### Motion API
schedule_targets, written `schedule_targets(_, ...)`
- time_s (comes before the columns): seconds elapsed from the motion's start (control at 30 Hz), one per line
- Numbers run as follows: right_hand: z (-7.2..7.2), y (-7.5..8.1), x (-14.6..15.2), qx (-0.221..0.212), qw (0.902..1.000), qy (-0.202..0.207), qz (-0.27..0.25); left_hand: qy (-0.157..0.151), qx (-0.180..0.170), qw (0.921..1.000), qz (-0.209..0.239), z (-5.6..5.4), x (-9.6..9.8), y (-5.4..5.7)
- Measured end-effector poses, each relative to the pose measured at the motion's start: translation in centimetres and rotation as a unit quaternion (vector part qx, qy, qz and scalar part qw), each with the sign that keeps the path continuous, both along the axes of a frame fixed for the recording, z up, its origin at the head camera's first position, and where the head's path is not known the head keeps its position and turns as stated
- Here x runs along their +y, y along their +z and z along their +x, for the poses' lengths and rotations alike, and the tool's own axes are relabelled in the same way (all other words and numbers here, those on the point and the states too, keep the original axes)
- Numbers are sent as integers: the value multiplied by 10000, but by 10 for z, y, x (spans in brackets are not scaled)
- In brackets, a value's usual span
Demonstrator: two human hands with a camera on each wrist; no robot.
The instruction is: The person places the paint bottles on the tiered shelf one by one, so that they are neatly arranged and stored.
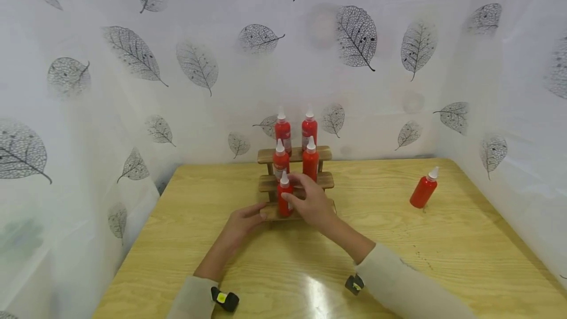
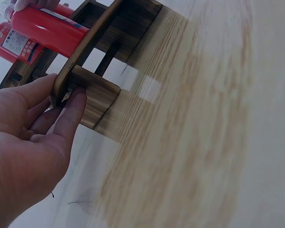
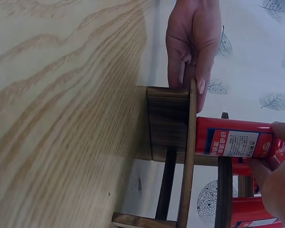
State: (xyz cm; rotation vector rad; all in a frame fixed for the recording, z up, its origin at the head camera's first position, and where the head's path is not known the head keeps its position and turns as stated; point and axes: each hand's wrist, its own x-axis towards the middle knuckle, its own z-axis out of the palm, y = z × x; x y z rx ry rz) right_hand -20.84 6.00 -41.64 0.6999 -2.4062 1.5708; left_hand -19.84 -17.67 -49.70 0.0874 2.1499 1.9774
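Observation:
A three-step wooden display rack (image 1: 327, 179) stands at the back middle of the table, dark brown in the wrist views. My left hand (image 1: 239, 223) grips the left end of its lowest step, thumb on top and fingers curled beneath in the left wrist view. Upright on that step is a red bottle (image 1: 284, 206) with a white pointed cap and a printed label (image 3: 233, 143). Fingers and thumb of my right hand (image 1: 312, 203) pinch this bottle near its upper part. Two similar bottles stand on the middle step and two more on the top step.
Off to the right, another red bottle (image 1: 423, 192) with a white pointed cap stands alone on the wood-grain table (image 1: 372, 240). A pale curtain (image 1: 310, 78) printed with dark leaves hangs behind the table and along both sides.

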Motion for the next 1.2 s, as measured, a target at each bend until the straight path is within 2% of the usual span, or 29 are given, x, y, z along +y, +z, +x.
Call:
schedule_targets(0.4,4,2,4,-29,9997,140,175,13,21,10000,10,2,-1,-1)
schedule_targets(0.57,13,7,26,249,9987,-95,438,12,-14,10000,81,2,1,-1)
schedule_targets(0.73,20,10,59,547,9949,-503,689,6,21,10000,35,1,2,-2)
schedule_targets(0.93,25,12,108,702,9889,-1177,571,85,72,9998,-175,2,2,-1)
schedule_targets(1.2,31,8,173,765,9651,-2445,533,48,12,10000,-70,1,1,0)
